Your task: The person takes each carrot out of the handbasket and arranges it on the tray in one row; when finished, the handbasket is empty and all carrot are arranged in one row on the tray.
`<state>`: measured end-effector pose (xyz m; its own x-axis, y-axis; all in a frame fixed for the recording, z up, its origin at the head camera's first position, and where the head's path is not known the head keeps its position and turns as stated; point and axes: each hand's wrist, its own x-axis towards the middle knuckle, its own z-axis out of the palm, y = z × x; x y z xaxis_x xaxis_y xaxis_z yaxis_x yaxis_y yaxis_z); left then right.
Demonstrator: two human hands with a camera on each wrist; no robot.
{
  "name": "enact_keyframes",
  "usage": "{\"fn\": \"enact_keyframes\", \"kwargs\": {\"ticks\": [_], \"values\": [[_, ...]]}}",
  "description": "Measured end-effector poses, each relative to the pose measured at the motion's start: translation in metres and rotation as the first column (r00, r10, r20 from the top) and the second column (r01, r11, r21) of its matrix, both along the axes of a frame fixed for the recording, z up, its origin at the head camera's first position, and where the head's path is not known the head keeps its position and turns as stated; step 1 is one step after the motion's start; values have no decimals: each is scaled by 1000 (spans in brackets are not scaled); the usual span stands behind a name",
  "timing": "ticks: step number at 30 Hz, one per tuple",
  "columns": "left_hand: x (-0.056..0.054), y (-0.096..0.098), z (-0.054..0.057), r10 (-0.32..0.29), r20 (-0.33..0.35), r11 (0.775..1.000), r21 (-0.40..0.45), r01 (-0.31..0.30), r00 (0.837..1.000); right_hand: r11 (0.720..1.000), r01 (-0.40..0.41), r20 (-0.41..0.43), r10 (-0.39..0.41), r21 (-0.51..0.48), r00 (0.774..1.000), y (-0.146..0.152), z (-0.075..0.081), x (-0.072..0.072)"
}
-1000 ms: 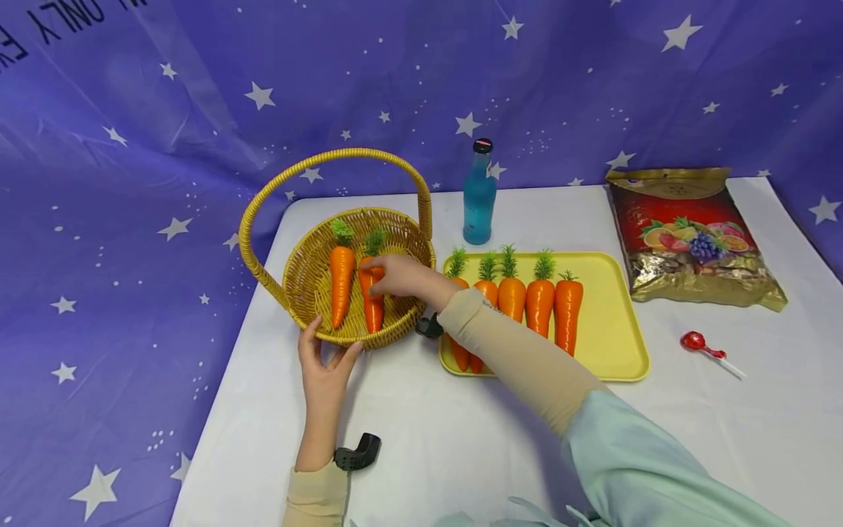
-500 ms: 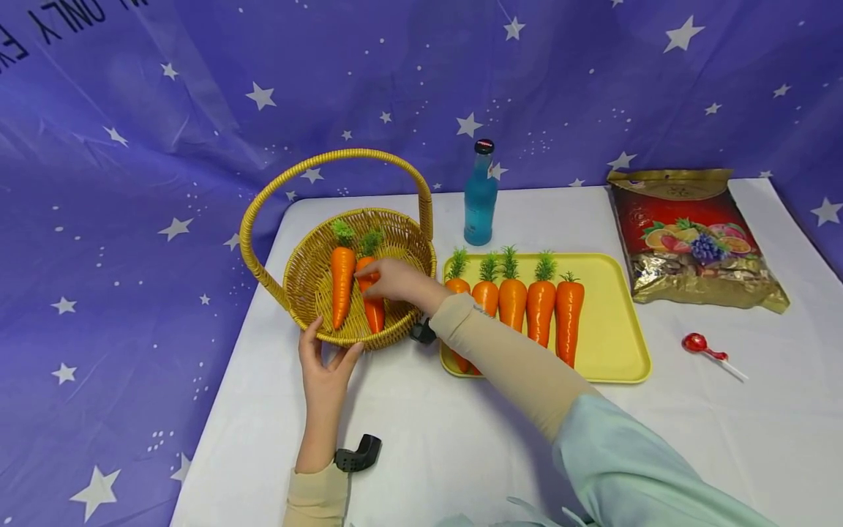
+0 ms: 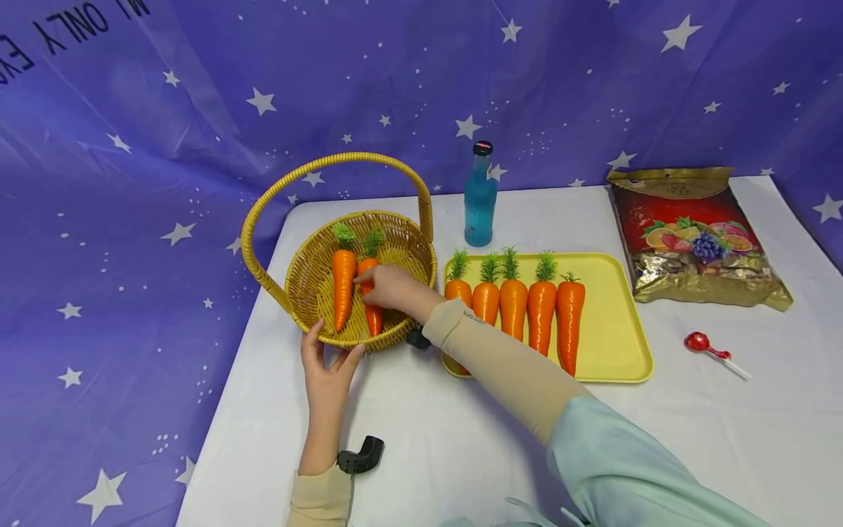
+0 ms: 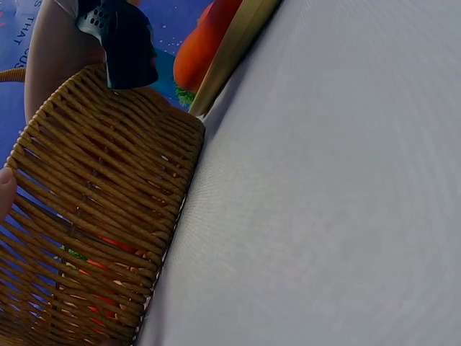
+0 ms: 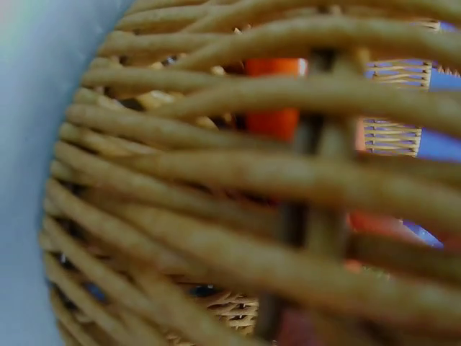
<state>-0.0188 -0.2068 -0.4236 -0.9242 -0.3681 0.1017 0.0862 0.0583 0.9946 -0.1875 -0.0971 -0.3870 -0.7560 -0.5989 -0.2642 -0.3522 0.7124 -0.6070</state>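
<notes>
Basket [image 3: 308, 282]: two carrots [image 3: 343, 289]; tray [image 3: 612, 322]: five; hands: left [image 3: 329, 377] grips basket, right [image 3: 397, 290] pinches one carrot [image 3: 374, 320].

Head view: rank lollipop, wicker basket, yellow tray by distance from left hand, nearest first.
From the left hand:
1. wicker basket: directly ahead, touched at its near rim
2. yellow tray: to the right
3. lollipop: farther right, beyond the tray

Two carrots [image 3: 344, 289] lay in the basket [image 3: 299, 282] left of centre, five on the tray [image 3: 612, 329] to its right, bottle [image 3: 480, 208] behind that; bag [image 3: 698, 245] upper right, lollipop [image 3: 697, 341] below.
</notes>
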Motion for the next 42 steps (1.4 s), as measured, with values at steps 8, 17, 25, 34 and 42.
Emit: {"fn": "enact_keyframes", "kwargs": {"ticks": [8, 17, 25, 34, 42], "values": [[0, 3, -1, -15, 20, 1000, -5, 15, 1000, 983, 81, 43, -75, -167, 996, 7, -5, 0], [0, 5, -2, -15, 8, 1000, -20, 15, 1000, 882, 88, -51, -126, -463, 991, 24, 0, 9], [-1, 2, -8, -12, 21, 1000, 15, 12, 1000, 775, 126, -60, -207, -620, 976, 51, 17, 24], [-6, -4, -26, 10, 14, 1000, 9, -10, 1000, 677, 149, -15, -230, -721, 973, 99, 36, 48], [-7, -7, -25, 28, -1, 999, 27, -28, 1000, 642, 169, 4, -251, -748, 968, 138, 41, 67]]}}
